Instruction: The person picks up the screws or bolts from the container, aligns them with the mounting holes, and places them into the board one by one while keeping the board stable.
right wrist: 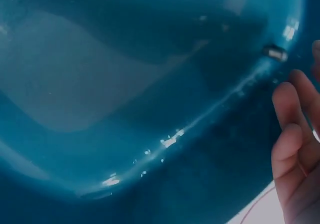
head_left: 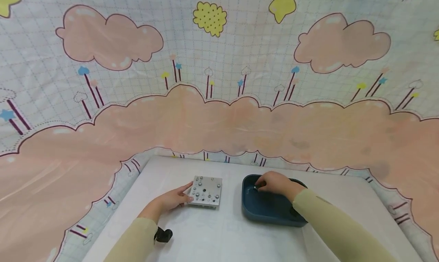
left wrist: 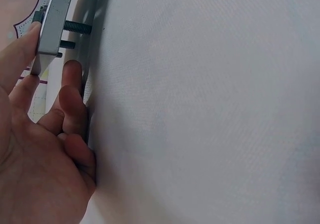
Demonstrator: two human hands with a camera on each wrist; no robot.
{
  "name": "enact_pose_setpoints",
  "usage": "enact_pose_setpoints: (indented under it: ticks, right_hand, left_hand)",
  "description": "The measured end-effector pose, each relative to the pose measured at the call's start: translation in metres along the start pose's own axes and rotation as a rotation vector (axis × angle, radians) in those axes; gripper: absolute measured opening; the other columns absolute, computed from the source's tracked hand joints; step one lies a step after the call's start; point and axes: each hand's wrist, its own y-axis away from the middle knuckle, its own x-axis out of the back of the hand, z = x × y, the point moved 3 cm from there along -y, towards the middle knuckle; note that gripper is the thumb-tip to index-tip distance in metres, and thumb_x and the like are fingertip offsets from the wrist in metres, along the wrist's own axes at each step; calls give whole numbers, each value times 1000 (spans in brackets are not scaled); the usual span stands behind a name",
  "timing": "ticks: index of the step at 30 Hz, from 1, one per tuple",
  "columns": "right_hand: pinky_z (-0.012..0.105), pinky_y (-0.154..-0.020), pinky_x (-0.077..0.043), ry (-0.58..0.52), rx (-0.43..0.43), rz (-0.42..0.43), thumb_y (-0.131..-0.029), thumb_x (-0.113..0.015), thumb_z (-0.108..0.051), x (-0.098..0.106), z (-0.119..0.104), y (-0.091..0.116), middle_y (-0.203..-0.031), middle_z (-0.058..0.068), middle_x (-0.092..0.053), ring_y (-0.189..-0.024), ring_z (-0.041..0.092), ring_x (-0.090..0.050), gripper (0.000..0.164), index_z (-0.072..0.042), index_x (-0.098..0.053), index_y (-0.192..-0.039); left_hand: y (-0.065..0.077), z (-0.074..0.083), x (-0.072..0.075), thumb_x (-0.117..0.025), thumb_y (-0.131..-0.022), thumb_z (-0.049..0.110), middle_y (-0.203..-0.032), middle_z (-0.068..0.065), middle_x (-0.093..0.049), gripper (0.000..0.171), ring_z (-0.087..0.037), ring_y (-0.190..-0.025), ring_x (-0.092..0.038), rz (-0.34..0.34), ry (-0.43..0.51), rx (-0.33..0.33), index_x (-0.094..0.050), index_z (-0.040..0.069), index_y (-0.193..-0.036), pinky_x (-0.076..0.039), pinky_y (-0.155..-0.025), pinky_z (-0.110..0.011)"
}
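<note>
A square silver metal plate (head_left: 206, 191) with several bolts and holes sits left of centre in the head view. Threaded bolt ends (left wrist: 77, 27) project from its underside in the left wrist view. My left hand (head_left: 171, 199) grips the plate at its left edge, thumb on the upper face and a finger against the side. Inside the dark blue tray (head_left: 252, 215) my right hand (head_left: 276, 184) reaches down near the left wall. A small metal piece (right wrist: 275, 53) lies at the tray's inner edge, just beyond the right fingertips (right wrist: 286, 92).
White cloth covers the table (head_left: 233, 239) on which plate and tray stand. A black object (head_left: 163, 235) shows beside the left wrist. Behind the table hangs a patterned curtain (head_left: 219, 124) with clouds and stars.
</note>
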Motion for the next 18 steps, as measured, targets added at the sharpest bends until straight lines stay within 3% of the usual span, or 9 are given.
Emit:
enact_pose_setpoints:
  ticks: [5,9,18]
  right_hand:
    - [34,-73,-50,36,4,-37,-88,-76,-22,-8,2,-6,-86,-7,-66,-74,8,-56,23,-10,-76,-108]
    - [36,-73,-50,50,-8,-21,-87,-77,-20,-13,4,-9,-82,-6,-64,-73,10,-55,21,-8,-76,-104]
    - [40,-80,-52,48,-30,-36,-87,-76,-15,-28,3,-22,-92,-2,-68,-79,14,-59,16,-10,-74,-102]
  left_hand:
    - [0,-2,1,-71,-90,43,-96,-6,-58,78,-21,-88,-51,0,-11,0,-31,33,-156,-35,-87,-48]
    - [-2,-1,2,-71,-89,45,-95,-6,-58,78,-21,-87,-51,4,-20,-5,-31,34,-156,-35,-87,-48]
    - [-4,-5,1,-71,-89,43,-96,-6,-59,78,-21,-87,-51,-3,-1,-4,-31,35,-156,-35,-85,-45]
